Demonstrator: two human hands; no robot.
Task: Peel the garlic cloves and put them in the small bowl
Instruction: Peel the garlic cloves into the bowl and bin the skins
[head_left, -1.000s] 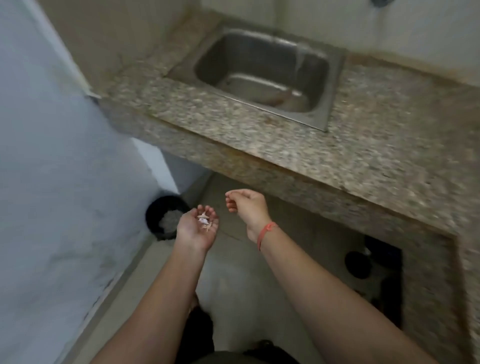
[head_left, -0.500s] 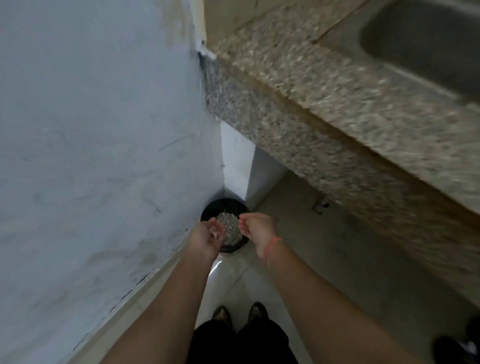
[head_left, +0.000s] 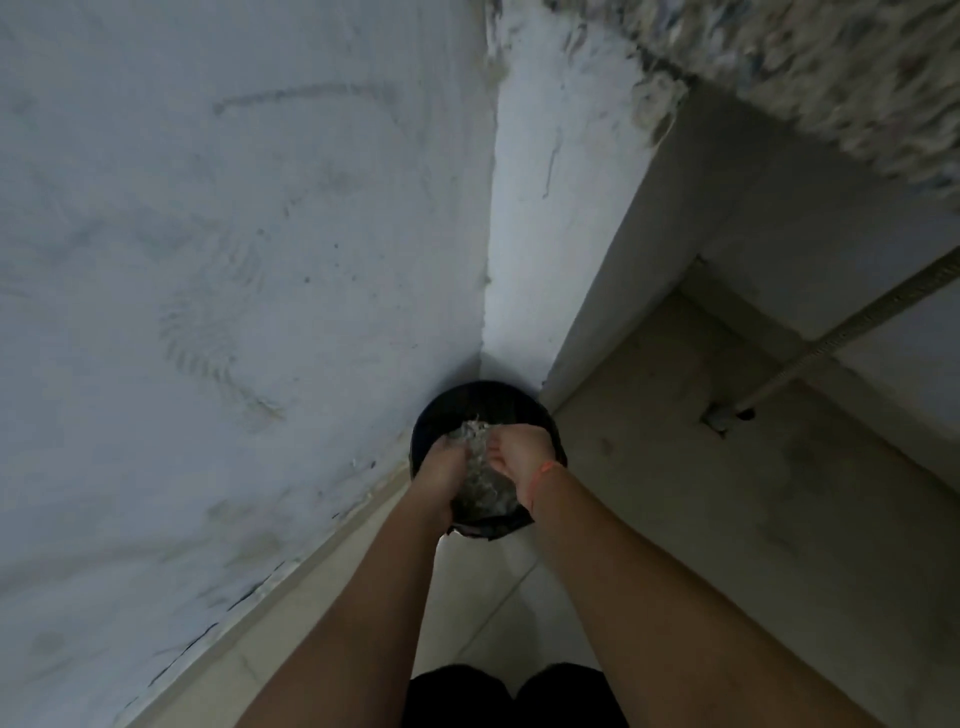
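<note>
- Left hand (head_left: 445, 464): back turned up, fingers pointing down into the mouth of the bin (head_left: 483, 397); too small and dim to tell whether anything is pinched or the fingers are simply slack.
- Right hand (head_left: 521, 451): just beside the left, almost touching it, fingers loosely curled inward over the same opening; cannot tell whether anything is held. Thin orange band (head_left: 543, 470) round the wrist.
- Directly beneath both: a heap of pale, crumpled scraps (head_left: 482, 488), papery and light-looking, filling the bin's middle.
- Bin: round, black, thin dark liner folded over the rim, set in the corner of the floor (head_left: 675, 499) where two walls meet.
- Step in hand, as a judgement: clearing peel waste rather than peeling, most likely shedding skins into the bin.
- Garlic cloves and small bowl: nowhere in view, so no telling how many are done.
- Next move, probably: brushing palms so clinging flakes drop inside the rim, then going back to the cloves; such scraps likely to stick to skin or drift.
- Outward: rough, chalky plastered wall (head_left: 208, 270) at left; smooth pale floor tiles; speckled stone table (head_left: 831, 67) edge blurred at top right; ribbed hose (head_left: 857, 322) beneath it; black trousers (head_left: 511, 699) at the bottom edge.
</note>
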